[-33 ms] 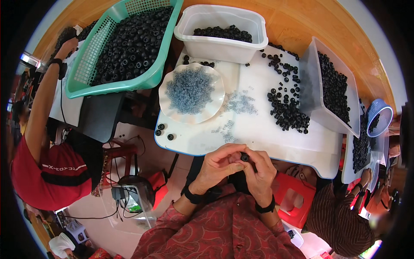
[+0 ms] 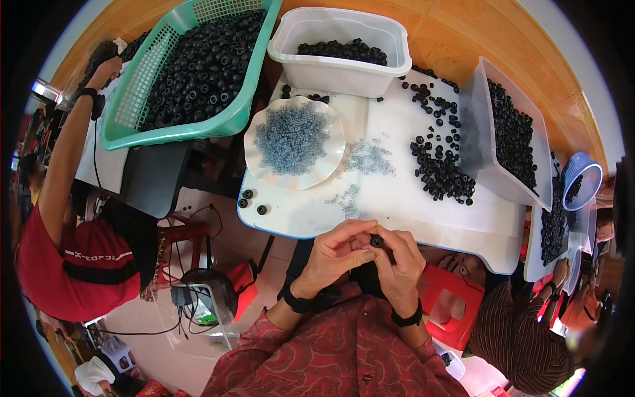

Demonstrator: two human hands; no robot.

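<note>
Over the table's front edge my left hand (image 2: 333, 255) and my right hand (image 2: 401, 268) meet, fingers curled and closed. A small black ring-shaped piece (image 2: 376, 241) is pinched in the fingers of my right hand. My left thumb and fingertips are pressed together right beside it; whatever they hold is too small or hidden to make out. Beyond my hands, tiny clear bluish pieces fill a white scalloped plate (image 2: 250, 159), and more of them (image 2: 367, 157) lie scattered next to it. Several loose black pieces (image 2: 440, 173) are heaped on the white table (image 2: 403, 218) to the right.
A green basket (image 2: 192, 136) of black pieces stands at the far left. A white tub (image 2: 337, 78) is at the back, and a translucent bin (image 2: 483, 152) tilts at the right. A red stool (image 2: 453, 304) is close on my right. Co-workers sit on both sides.
</note>
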